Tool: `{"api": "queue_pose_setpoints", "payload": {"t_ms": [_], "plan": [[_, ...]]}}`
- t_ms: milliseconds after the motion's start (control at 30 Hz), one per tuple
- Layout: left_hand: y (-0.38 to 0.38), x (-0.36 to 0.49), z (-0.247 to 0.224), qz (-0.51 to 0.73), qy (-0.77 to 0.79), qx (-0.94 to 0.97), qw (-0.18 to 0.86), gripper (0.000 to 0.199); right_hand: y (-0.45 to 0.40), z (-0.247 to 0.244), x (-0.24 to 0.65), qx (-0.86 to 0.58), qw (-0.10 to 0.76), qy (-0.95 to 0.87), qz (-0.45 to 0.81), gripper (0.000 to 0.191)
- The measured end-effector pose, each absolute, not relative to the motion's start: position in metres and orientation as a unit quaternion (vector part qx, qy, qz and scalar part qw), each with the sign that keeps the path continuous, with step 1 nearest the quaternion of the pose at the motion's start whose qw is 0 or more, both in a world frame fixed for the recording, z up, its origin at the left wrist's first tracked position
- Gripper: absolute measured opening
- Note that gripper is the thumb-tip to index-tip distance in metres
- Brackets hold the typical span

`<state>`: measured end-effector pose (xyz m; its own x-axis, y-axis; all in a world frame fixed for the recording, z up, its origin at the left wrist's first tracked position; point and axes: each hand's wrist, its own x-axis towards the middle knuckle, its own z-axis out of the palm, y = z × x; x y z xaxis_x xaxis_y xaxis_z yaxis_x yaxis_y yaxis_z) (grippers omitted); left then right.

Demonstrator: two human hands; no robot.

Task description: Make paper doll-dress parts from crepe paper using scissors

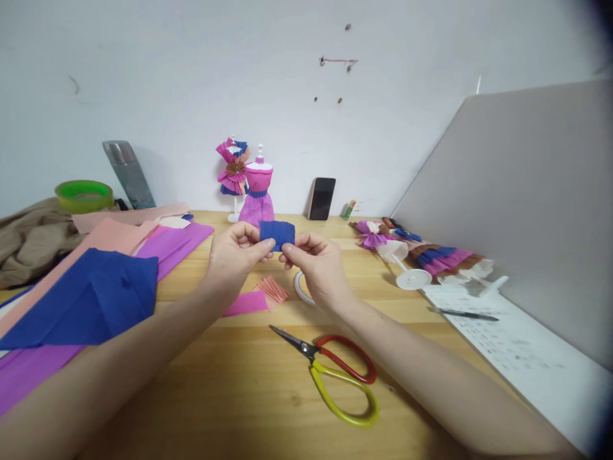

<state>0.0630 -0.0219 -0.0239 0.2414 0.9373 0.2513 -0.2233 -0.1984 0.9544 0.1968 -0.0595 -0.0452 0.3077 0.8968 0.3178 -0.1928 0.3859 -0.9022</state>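
A small rectangle of blue crepe paper (278, 235) is stretched between my two hands above the table. My left hand (234, 252) pinches its left edge, and my right hand (318, 262) pinches the lower right corner. Below them lie a pleated piece of peach paper (272, 289) and a flat pink strip (246, 303). A white roll of tape (301, 291) is partly hidden behind my right hand. Closer to me, scissors (306, 348) with one red and one yellow handle rest on the wood. Behind my hands stands a mini dress form (259, 185) in pink paper with a blue waistband.
Blue, peach and purple paper sheets (96, 300) cover the left side, near a green tape roll (83, 196) and a bottle (128, 174). A phone (322, 199) leans on the wall. At right are another dressed form (445, 259), a pen (467, 314) and a written sheet (517, 351).
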Motion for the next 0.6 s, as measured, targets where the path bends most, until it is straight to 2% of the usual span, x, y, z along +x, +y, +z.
{"api": "queue_pose_setpoints", "payload": {"t_ms": [233, 367, 500, 600], "plan": [[-0.0213, 0.0641, -0.0290, 0.517, 0.326, 0.537, 0.582, 0.039, -0.0562, -0.0493, 0.1967, -0.376, 0.715, -0.445, 0.386, 0.024], [-0.0250, 0.0654, -0.0257, 0.460, 0.334, 0.470, 0.676, 0.038, -0.0563, -0.0501, 0.1957, -0.393, 0.699, -0.465, 0.376, 0.024], [-0.0254, 0.0666, -0.0234, 0.370, 0.376, 0.383, 0.758, 0.052, -0.0579, -0.0503, 0.1955, -0.415, 0.688, -0.492, 0.335, 0.021], [-0.0211, 0.0654, -0.0259, 0.411, 0.359, 0.362, 0.756, 0.044, -0.0578, -0.0506, 0.1975, -0.424, 0.678, -0.516, 0.306, 0.019]]}}
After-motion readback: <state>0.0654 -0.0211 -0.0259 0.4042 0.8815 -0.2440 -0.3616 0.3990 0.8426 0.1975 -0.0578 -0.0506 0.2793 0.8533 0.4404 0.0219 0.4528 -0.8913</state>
